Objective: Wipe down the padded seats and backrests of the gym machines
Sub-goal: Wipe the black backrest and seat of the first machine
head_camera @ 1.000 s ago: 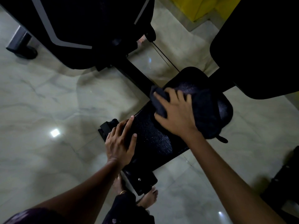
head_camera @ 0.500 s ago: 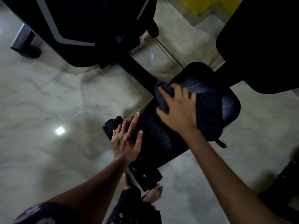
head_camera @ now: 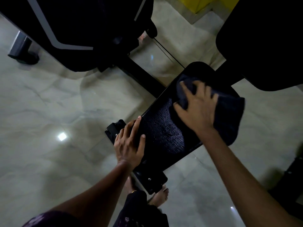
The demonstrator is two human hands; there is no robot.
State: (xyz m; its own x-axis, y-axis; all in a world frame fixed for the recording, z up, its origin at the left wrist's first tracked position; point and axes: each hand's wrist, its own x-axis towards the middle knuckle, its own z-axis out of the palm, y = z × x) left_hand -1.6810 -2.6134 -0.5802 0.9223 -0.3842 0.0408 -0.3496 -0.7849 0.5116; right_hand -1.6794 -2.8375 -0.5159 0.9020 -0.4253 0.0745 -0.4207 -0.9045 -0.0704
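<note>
A bare foot [head_camera: 161,196] stands on the marble floor [head_camera: 49,112] below the black seat [head_camera: 164,131], whose near-left edge the left hand [head_camera: 129,145] touches with relaxed fingers, while farther right the right hand [head_camera: 196,108] grips a dark cloth [head_camera: 229,112] on it.

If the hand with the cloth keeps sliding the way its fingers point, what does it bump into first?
The right hand points up the seat toward its far rounded end. Past the cloth it would probably run off that edge before meeting anything; the black frame bar lies beyond and seems lower, though depth is unclear.
</note>
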